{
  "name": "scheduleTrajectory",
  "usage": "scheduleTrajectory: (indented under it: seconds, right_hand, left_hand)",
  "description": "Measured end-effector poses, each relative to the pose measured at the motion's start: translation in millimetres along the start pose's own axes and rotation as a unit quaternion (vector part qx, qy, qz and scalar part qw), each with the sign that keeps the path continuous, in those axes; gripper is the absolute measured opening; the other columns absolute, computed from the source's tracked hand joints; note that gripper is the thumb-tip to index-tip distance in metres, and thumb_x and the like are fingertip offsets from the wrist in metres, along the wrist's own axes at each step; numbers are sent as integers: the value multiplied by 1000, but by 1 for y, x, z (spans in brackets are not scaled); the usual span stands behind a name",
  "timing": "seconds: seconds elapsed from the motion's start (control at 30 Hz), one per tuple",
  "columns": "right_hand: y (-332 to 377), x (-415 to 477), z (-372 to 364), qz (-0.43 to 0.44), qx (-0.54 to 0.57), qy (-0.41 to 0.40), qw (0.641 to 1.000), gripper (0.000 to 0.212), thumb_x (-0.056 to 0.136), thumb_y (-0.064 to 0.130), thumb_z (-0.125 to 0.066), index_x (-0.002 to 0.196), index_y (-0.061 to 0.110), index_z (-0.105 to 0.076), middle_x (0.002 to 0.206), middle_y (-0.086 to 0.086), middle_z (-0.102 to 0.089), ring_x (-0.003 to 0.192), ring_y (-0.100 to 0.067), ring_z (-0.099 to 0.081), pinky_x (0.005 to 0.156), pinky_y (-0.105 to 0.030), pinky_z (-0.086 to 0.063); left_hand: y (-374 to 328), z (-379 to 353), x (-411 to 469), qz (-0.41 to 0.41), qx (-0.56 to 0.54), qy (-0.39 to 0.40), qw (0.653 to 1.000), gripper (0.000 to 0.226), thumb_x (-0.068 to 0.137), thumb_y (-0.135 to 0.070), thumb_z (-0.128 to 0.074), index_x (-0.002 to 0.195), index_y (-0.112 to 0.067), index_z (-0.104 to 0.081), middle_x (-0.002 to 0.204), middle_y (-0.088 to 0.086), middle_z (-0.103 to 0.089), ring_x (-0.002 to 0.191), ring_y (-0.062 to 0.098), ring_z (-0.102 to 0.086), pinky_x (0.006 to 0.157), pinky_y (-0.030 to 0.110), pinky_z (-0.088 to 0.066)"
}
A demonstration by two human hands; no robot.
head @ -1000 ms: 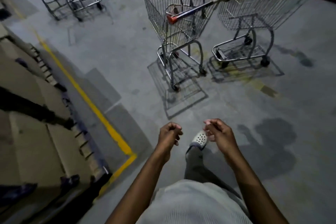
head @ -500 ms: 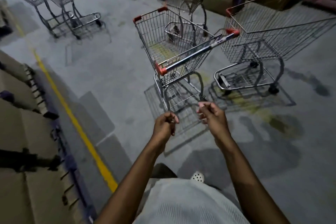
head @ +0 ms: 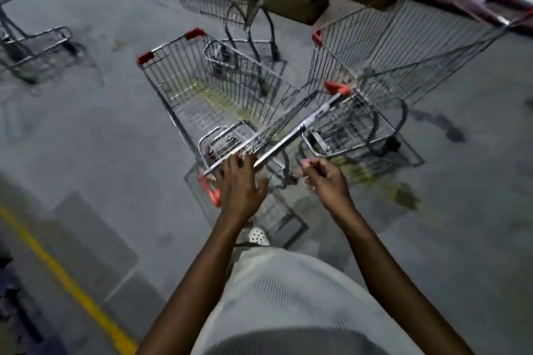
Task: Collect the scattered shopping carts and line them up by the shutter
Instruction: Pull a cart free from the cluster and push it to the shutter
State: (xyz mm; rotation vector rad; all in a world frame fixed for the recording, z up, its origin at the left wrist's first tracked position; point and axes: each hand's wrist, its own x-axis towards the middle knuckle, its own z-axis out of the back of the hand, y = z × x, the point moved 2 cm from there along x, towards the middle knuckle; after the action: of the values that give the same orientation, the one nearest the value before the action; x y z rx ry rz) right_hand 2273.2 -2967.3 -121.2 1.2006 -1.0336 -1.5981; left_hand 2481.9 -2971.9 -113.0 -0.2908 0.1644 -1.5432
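Chrome wire near cart [head: 178, 75] now sits right in front of the person, far closer than half a second ago, when both hands hung curled in the air short of it. The left hand [head: 239, 184] has opened: its fingers [head: 240, 159] are spread wide and laid on the cart's handle [head: 291, 134] near the red end cap, touching but not yet wrapped. The right hand [head: 327, 181] is just below the bar, apart from it, fingers loosely curled and holding nothing.

Meaning for the task: this cart is being taken in hand. The grasp is about half made, and no push has started. The shutter is not in view, so I cannot tell which way it must go.

Containers: the near cart's basket looks empty, with its child-seat flap folded at the handle end. The yellow patch inside is probably floor paint seen through the mesh, though motion blur makes that unsure. A second cart [head: 403, 46] stands just beside it on the right, also empty, its lower frame near the handle's far end. A third cart [head: 248, 6] stands behind and a fourth [head: 37, 46] at the left edge. All are still scattered on the floor [head: 101, 124].
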Motion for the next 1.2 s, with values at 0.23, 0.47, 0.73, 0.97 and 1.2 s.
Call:
scheduleTrajectory:
  seconds: [0.23,0.47,0.73,0.97,1.2]
  right_hand:
    - [20,82,5,183,-295,-56,936,48,90,31,-69,136,21,-60,140,-7,-49,129,-33,-51,104,-53,-49]
    - [30,162,21,275,-476,14,835,42,77,28,-66,118,25,-67,134,-6,-56,139,-28,-43,117,-55,-19]
    - [40,223,11,315,-634,184,682,25,59,41,-81,73,21,-77,71,-3,-72,72,-23,-71,92,-40,-45]
    - [30,238,9,375,-587,212,686,48,58,58,-80,55,13,-66,47,-8,-60,43,-25,-62,61,-36,-58]
    - [47,247,23,498,-518,185,671,86,59,100,-58,50,15,-59,39,-5,-51,37,-20,-56,52,-26,-46]
  left_hand:
    - [-1,-7,51,59,67,144,986,42,93,-52,-53,104,-15,-68,101,11,-74,94,34,-70,73,36,-49]
    - [-7,-16,66,168,85,195,963,48,84,-54,-62,108,-14,-70,107,12,-73,100,33,-69,81,36,-51]
    - [-17,-20,67,298,114,216,923,39,78,-50,-63,98,-17,-68,87,3,-66,86,28,-68,76,33,-49]
    - [-20,-17,61,236,133,152,951,65,73,-89,-57,73,-24,-67,75,4,-72,78,28,-71,62,30,-36]
    - [-41,-15,58,256,98,96,957,92,64,-107,-13,55,-23,-51,48,-8,-42,57,19,-49,60,29,-31]
